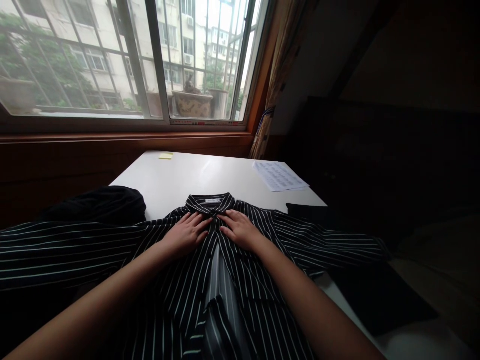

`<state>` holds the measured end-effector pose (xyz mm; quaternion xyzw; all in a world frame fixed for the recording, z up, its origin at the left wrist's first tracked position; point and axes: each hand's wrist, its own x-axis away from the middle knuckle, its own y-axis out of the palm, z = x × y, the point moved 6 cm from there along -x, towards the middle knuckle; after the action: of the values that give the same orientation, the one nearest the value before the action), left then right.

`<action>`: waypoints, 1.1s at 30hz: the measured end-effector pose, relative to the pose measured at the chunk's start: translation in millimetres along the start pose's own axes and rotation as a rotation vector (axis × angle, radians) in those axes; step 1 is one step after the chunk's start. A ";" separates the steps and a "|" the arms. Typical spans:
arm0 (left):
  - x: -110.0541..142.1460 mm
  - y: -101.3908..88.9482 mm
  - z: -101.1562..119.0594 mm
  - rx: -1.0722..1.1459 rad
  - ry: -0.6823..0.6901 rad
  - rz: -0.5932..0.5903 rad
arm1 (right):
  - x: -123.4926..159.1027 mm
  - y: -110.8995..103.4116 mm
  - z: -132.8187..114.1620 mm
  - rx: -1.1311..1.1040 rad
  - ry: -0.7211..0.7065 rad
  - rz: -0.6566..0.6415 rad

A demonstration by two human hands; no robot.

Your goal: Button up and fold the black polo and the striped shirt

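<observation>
A black shirt with thin white stripes [176,295] lies spread face up on a white table [180,175], collar toward the window, sleeves stretched out to both sides. My left hand [187,232] rests flat on the left chest panel just below the collar, fingers spread. My right hand [240,229] lies flat on the right panel, fingers extended toward the front opening. The two hands almost meet at the placket. Neither hand grips anything.
A dark bundle of cloth [101,202] sits at the table's left. A printed sheet of paper [279,176] lies at the far right corner, and a yellow sticky note [166,156] near the window edge. A window sill and curtain [277,75] stand behind.
</observation>
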<state>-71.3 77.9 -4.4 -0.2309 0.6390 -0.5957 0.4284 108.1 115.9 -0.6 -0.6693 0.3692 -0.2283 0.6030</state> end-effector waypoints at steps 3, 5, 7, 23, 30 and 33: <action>-8.6 3.1 -8.1 -0.022 0.001 -0.008 | -8.4 0.6 6.3 0.008 0.009 0.000; -13.7 4.7 -12.7 -0.032 0.008 -0.011 | -13.2 1.4 9.0 0.018 0.016 -0.002; -17.8 6.2 -16.2 -0.050 0.009 -0.019 | -16.8 1.9 10.1 0.038 0.016 0.004; 31.8 -80.6 64.5 0.104 0.084 -0.096 | 8.9 -41.7 -16.2 -0.066 -0.060 0.319; 89.4 -58.4 118.8 0.480 0.016 -0.378 | 51.0 -49.0 -47.8 -0.316 0.073 0.122; 94.1 -57.6 139.0 0.615 0.140 -0.426 | 64.6 -40.0 -54.9 -0.335 0.129 0.031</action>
<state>-18.8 -86.8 35.8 -0.1780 0.3958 -0.8496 0.2996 115.9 31.1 38.7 -0.7386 0.4501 -0.1969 0.4616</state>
